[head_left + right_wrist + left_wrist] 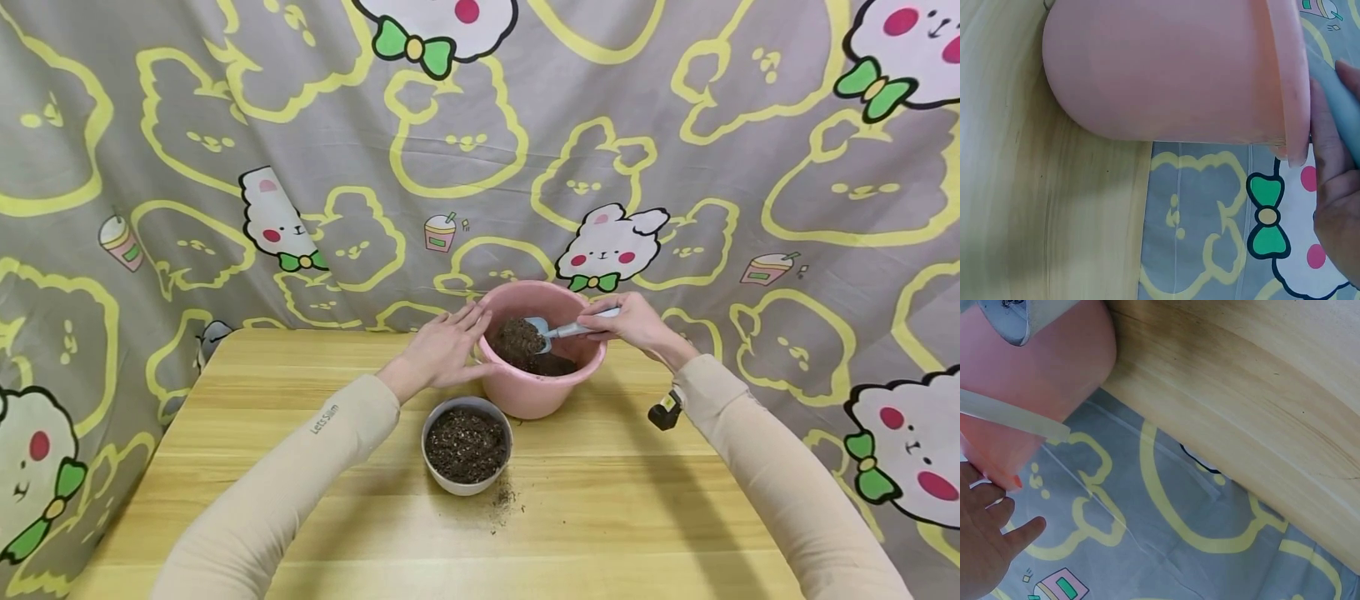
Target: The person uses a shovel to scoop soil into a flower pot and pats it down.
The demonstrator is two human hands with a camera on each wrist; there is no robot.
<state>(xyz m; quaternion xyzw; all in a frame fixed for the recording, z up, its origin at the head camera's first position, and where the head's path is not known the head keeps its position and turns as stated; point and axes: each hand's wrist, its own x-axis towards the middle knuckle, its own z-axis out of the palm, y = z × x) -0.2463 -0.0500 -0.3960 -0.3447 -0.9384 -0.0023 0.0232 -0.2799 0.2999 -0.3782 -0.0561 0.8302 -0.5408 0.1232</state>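
Note:
My right hand point(633, 323) grips the handle of a small light-blue trowel point(542, 332). The trowel's blade is inside a pink bucket point(534, 398), heaped with dark soil point(519, 337). At the bucket's left rim my left hand point(444, 346) rests with fingers extended against it; in the left wrist view its fingertips reach the rim and the thumb stands apart. Just in front of the bucket stands a grey-white bowl point(461, 489) filled with dark potting soil point(467, 443). The right wrist view shows part of the trowel handle point(1338, 103) in my fingers, while the blade is hidden there.
Loose soil crumbs point(504, 497) lie on the wooden table point(315, 500) beside the bowl. Behind the table's back edge hangs a grey curtain point(495, 208) printed with cartoon animals. A small black object with a yellow label point(664, 411) is by the right sleeve.

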